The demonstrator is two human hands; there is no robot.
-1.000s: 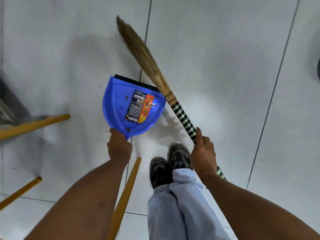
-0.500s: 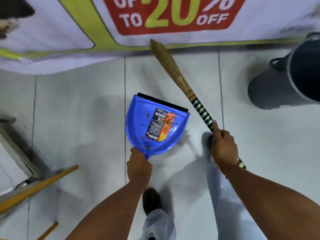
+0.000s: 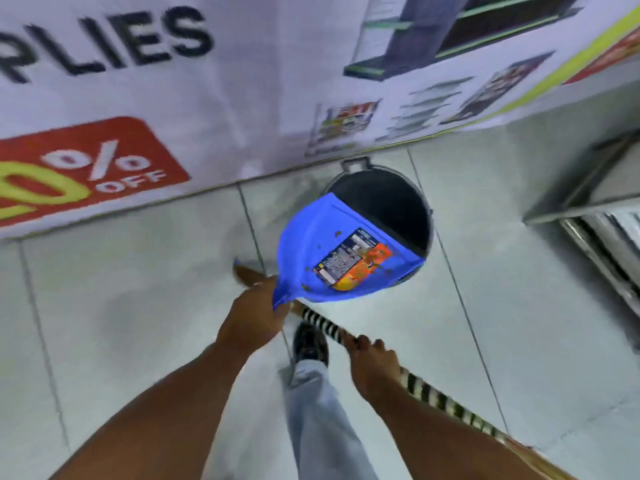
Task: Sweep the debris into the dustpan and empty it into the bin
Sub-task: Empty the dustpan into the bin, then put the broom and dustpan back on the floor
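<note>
Since half a second ago, the dustpan [image 3: 341, 252] has swung from over bare tiles to the bin [image 3: 388, 206], and the view has turned right so the bin now sits mid-frame instead of at the right edge. I see the blue pan held tilted in the air, its front edge over the bin's dark opening, with brown crumbs [image 3: 337, 233] and an orange-and-black label [image 3: 353, 259] still on its inner face. My left hand [image 3: 252, 323] has its fingers closed around the pan's handle. My right hand [image 3: 372, 367] grips the striped handle of the broom [image 3: 440, 401], which now lies low across the frame, passing under the pan, its bristle end poking out left of the pan. Pale grey floor tiles [image 3: 138, 289] with thin dark joints fill the ground. A printed sale banner [image 3: 207, 98] runs along the wall behind the bin. Metal shelving [image 3: 595, 216] stands at the right. One black shoe [image 3: 310, 342] and a pale trouser leg show between my arms.
</note>
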